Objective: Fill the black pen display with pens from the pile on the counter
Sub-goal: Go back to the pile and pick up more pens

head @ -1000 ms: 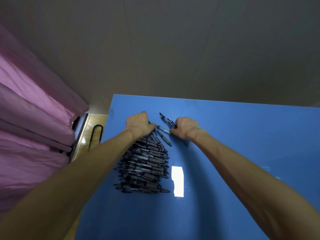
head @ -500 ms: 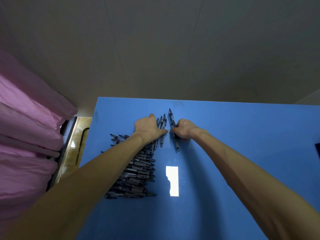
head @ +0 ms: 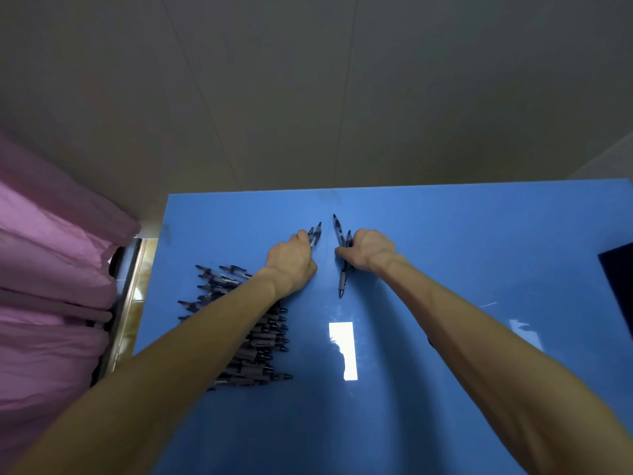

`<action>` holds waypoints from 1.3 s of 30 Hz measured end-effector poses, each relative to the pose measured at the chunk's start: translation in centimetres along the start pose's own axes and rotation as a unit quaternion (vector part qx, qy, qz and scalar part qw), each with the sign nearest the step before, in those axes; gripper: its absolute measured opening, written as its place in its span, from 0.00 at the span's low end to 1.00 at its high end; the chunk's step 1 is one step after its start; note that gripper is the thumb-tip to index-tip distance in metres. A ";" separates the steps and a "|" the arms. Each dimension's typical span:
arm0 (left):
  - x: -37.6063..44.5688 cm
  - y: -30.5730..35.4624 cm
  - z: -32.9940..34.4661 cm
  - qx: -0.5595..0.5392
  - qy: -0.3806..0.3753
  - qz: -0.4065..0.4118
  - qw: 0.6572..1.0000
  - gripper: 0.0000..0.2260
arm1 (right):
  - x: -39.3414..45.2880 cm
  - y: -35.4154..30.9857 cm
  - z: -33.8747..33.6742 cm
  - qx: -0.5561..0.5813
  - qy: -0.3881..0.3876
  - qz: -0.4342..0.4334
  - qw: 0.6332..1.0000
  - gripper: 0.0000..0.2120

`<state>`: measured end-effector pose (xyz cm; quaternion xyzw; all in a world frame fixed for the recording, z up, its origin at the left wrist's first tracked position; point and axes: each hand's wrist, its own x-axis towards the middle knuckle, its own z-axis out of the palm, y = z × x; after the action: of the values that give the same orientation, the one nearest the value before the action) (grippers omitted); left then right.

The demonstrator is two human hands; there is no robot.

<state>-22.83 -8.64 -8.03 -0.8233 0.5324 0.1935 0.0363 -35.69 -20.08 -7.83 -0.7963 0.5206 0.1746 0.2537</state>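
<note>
Two small bunches of pens are picked so far, none loaded as far as I can see. Left hand [head: 294, 265] is clenched round a few pens [head: 315, 233], tips pointing to 12 o'clock. Right hand [head: 370, 250] grips another few pens [head: 342, 265], also lengthwise on the blue table [head: 479, 241]. Pen pile [head: 263, 337] sits at 7 o'clock of the left hand, partly under the forearm, mostly untouched. Dark corner at the 3 o'clock frame edge is probably the black pen display [head: 618, 275]; contents not visible. Judgement: early stage, nearly all filling remains.
</note>
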 end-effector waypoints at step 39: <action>-7.5 -1.2 -5.3 -0.523 0.094 -0.073 0.844 0.09 | -12.7 3.8 -0.4 0.356 0.076 -0.073 0.928 0.14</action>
<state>-22.98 -3.10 -0.66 -0.7706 0.2914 0.3618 -0.4362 -44.16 -12.20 -1.45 -0.7002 0.5065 -0.1025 0.4927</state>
